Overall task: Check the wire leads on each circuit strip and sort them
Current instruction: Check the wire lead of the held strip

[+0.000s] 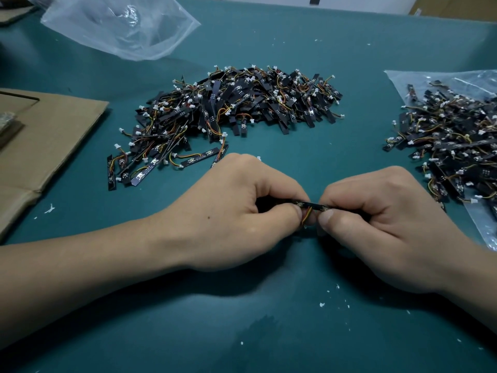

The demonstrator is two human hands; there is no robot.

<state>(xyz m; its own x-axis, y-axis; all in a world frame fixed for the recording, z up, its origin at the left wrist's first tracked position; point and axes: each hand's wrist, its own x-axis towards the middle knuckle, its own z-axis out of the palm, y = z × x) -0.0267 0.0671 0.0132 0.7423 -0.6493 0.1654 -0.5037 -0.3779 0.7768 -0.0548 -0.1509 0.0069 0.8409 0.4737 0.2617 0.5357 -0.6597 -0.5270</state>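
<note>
Both hands hold one black circuit strip [312,205] level above the teal mat. My left hand [236,211] pinches its left end and my right hand [382,227] pinches its right end. Its orange, yellow and red wire leads [307,214] hang down between my two thumbs. Behind the hands, a large heap of black strips with coloured wires and white connectors [231,109] spreads across the mat's middle. A second heap [451,141] lies at the right on a clear plastic bag [481,227].
A flattened cardboard sheet [45,141] lies at the left edge. A crumpled clear plastic bag [121,25] sits at the back left. Small white flecks [321,304] dot the teal mat [242,332] near me.
</note>
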